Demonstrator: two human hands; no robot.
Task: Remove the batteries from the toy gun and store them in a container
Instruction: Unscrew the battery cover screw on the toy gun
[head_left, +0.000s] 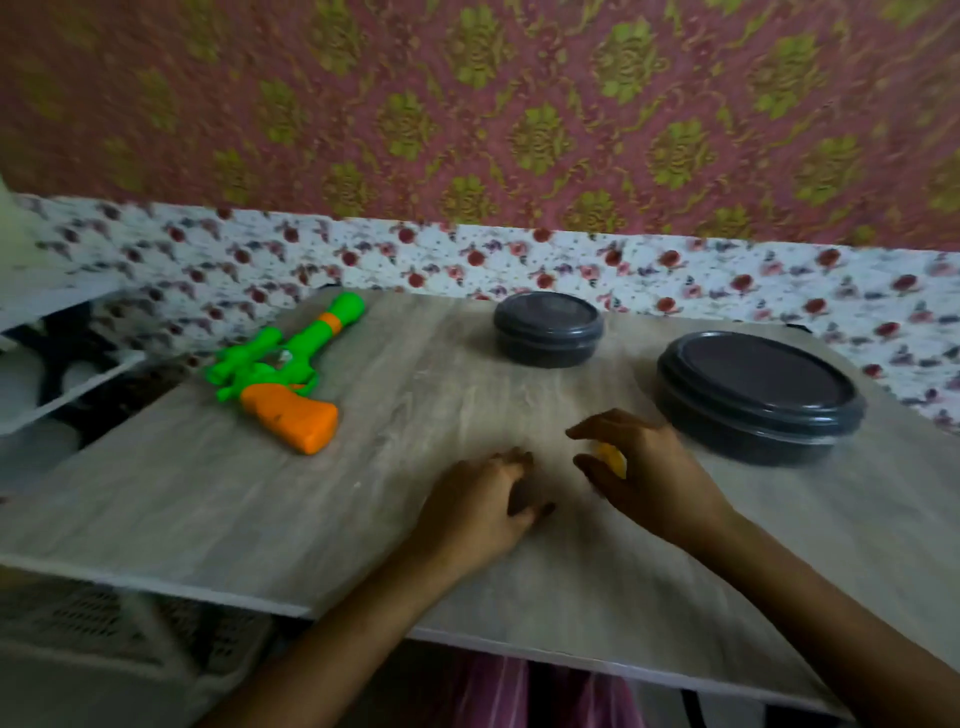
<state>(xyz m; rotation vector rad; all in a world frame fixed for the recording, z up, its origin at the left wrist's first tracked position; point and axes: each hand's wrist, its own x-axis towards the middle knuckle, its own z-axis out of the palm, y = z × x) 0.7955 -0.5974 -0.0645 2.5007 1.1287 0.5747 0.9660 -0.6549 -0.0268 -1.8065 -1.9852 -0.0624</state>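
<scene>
Right hand (649, 470): thumb and fingers curled round a small yellow-orange piece (613, 460). Only a sliver shows between them, and the blur hides its shape. The hand is low over the table (208, 509); contact not determinable.

Left hand (480, 501): at 9 o'clock from the right hand, just beside it, not touching. Fingers curled under, knuckles up, resting on the table top. There is a dark patch under the fingers; cannot tell whether it grips anything.

Toy gun (280, 374): 10 o'clock from the hands, well apart from both. It lies flat on its side on the table, with a green body, the orange grip toward the near edge and the muzzle pointing to 1 o'clock.

Small dark container (548, 330): 12 o'clock from the hands, lid on.

Large dark container (758, 397): 2 o'clock from the right hand, near it, lid on.

Floral cloth (675, 275) lies beyond the table's far edge, with a patterned wall (467, 104) above it.
</scene>
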